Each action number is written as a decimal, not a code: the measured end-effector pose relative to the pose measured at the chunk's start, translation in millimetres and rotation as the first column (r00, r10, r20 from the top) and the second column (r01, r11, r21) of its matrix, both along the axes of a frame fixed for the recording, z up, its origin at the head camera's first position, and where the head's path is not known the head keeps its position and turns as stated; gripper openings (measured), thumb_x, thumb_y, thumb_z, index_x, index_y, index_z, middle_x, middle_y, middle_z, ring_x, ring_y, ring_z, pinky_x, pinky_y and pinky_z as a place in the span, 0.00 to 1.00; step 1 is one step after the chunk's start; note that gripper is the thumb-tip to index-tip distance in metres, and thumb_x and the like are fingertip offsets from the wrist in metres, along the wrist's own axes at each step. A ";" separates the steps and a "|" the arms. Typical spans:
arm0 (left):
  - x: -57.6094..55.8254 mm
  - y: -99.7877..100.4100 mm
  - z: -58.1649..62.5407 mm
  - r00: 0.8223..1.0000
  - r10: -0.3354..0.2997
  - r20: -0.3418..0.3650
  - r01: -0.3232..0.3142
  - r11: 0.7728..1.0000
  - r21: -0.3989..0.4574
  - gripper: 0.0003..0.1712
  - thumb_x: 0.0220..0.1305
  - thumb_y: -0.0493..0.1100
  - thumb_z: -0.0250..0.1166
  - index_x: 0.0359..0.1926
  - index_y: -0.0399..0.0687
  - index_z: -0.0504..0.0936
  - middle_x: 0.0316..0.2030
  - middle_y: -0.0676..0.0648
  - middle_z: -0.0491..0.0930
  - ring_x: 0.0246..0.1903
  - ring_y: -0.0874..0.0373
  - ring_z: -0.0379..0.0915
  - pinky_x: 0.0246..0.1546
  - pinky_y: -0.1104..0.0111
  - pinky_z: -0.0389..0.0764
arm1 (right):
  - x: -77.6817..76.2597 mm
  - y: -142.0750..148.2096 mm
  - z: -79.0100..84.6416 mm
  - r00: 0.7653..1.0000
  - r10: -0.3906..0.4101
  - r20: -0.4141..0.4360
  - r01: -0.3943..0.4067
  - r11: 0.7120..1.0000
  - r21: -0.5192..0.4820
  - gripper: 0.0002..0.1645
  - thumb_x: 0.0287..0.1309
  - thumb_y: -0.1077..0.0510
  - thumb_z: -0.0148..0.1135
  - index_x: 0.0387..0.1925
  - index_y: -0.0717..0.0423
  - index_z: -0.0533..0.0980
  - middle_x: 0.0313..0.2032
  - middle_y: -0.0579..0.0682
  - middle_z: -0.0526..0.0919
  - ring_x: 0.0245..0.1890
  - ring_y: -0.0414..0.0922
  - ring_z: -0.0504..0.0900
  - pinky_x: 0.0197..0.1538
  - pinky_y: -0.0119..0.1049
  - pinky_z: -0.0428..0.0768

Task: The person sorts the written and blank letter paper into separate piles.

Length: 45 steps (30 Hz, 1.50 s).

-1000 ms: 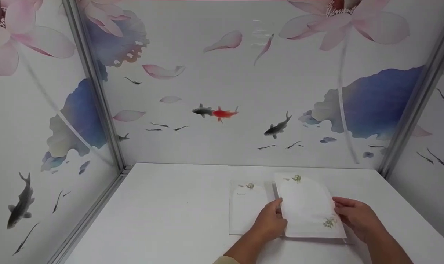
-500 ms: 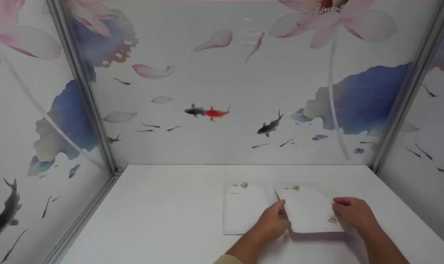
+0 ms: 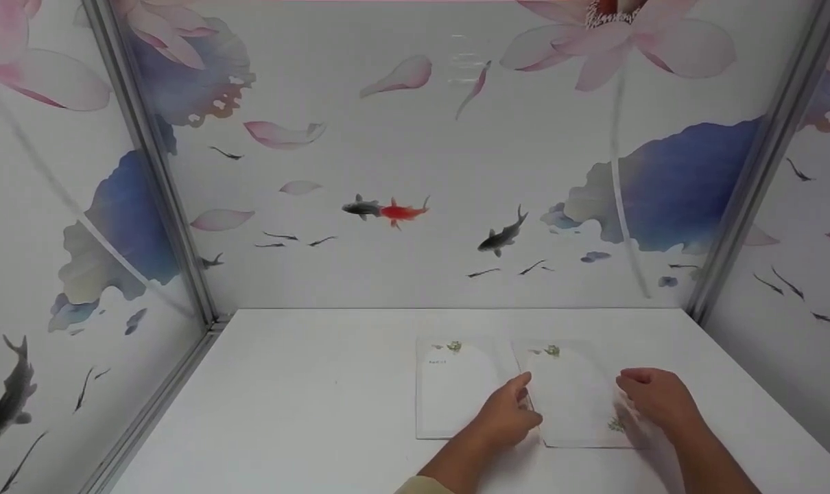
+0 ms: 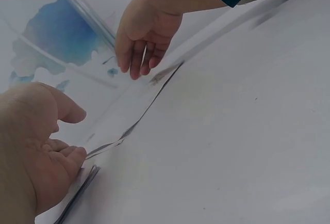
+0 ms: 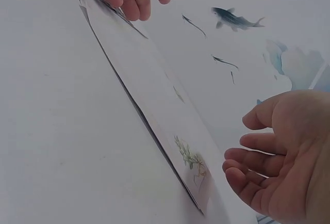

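Note:
A pale sheet of paper printed with small green plants at two corners lies on the white table. My left hand is at its left edge, fingertips by the paper and thumb held apart from them. Over the right edge hovers my right hand, with its fingers loosely bent and nothing between them, as the right wrist view shows. Left of this sheet lies a similar one with a short line of print at its top, partly covered by my left hand and forearm. Thin dark edges show there in the left wrist view.
White panels painted with lotus flowers, fish and petals enclose the table at the back and both sides. Grey metal posts stand at the corners. White tabletop extends left of the papers.
The right sheet, held raised in both hands a second ago, has come down flat onto the table. My right hand has let go of its edge; my left fingers have loosened.

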<state>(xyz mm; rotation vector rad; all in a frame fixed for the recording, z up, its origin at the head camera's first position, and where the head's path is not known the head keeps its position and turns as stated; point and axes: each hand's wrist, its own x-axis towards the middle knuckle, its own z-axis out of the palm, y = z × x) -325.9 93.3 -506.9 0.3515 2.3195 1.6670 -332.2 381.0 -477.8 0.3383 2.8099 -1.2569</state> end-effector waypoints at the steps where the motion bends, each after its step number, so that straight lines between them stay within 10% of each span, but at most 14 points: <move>1: -0.2 -1.2 0.4 1.000 -0.001 -0.004 0.001 1.000 0.010 0.42 0.65 0.37 0.69 0.79 0.55 0.69 0.77 0.46 0.72 0.77 0.47 0.70 0.79 0.50 0.70 | -0.4 -2.0 0.3 1.000 0.007 -0.010 -0.007 1.000 -0.004 0.40 0.77 0.39 0.56 0.73 0.67 0.71 0.67 0.70 0.79 0.59 0.59 0.84 0.62 0.56 0.84; 12: -9.1 -49.2 8.3 0.996 0.044 -0.081 -0.039 0.998 0.056 0.41 0.72 0.50 0.68 0.81 0.54 0.65 0.79 0.49 0.69 0.80 0.47 0.65 0.77 0.50 0.72 | -13.2 -56.4 1.8 0.983 0.101 -0.155 -0.120 0.985 -0.120 0.39 0.77 0.36 0.59 0.75 0.58 0.72 0.68 0.62 0.82 0.64 0.57 0.84 0.63 0.47 0.87; 32: -36.8 -176.5 15.3 0.942 0.289 -0.172 -0.295 0.955 -0.011 0.39 0.75 0.49 0.66 0.82 0.50 0.65 0.79 0.45 0.69 0.81 0.43 0.62 0.80 0.48 0.68 | -34.5 -152.8 2.3 0.953 0.186 -0.241 -0.238 0.949 -0.208 0.32 0.75 0.41 0.64 0.72 0.49 0.76 0.68 0.56 0.83 0.71 0.57 0.80 0.73 0.58 0.79; 45: -36.9 -185.0 11.8 0.933 0.275 -0.231 -0.318 0.931 -0.177 0.41 0.74 0.55 0.66 0.83 0.56 0.64 0.83 0.44 0.62 0.82 0.40 0.59 0.81 0.42 0.64 | -32.9 -155.7 -3.7 0.932 0.280 -0.228 -0.314 0.940 -0.129 0.45 0.70 0.35 0.67 0.80 0.47 0.67 0.80 0.55 0.69 0.81 0.59 0.67 0.77 0.61 0.72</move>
